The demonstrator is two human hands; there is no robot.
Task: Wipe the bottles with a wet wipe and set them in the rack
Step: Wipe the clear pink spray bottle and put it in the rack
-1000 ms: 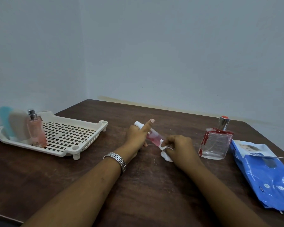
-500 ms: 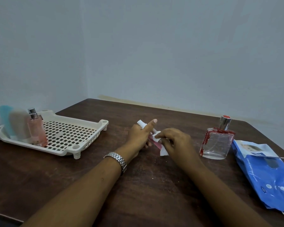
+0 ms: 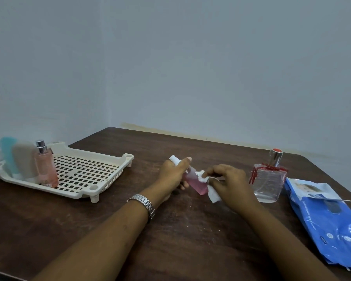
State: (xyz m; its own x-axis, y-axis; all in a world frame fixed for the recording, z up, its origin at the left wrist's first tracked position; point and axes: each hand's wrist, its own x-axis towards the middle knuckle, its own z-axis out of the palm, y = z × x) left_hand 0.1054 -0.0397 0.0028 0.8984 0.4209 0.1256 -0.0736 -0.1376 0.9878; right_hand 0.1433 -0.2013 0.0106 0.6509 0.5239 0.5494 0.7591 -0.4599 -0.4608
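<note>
Above the middle of the dark wooden table [image 3: 190, 230], the left hand [image 3: 173, 173] clasps the white-capped end of a small pink spray bottle [image 3: 195, 182], held tilted, while the right hand [image 3: 228, 182] pinches a white wet wipe [image 3: 208, 186] against the bottle's lower body. Left of the bottle, the cream perforated rack [image 3: 83, 175] holds a pink perfume bottle [image 3: 46, 169], a grey bottle [image 3: 25, 161] and a blue bottle [image 3: 6, 155], all upright at its far-left end. Right of the bottle stand a square clear perfume bottle [image 3: 268, 179] with red trim and, beyond it, a blue wet-wipe pack [image 3: 328, 220] lying flat.
</note>
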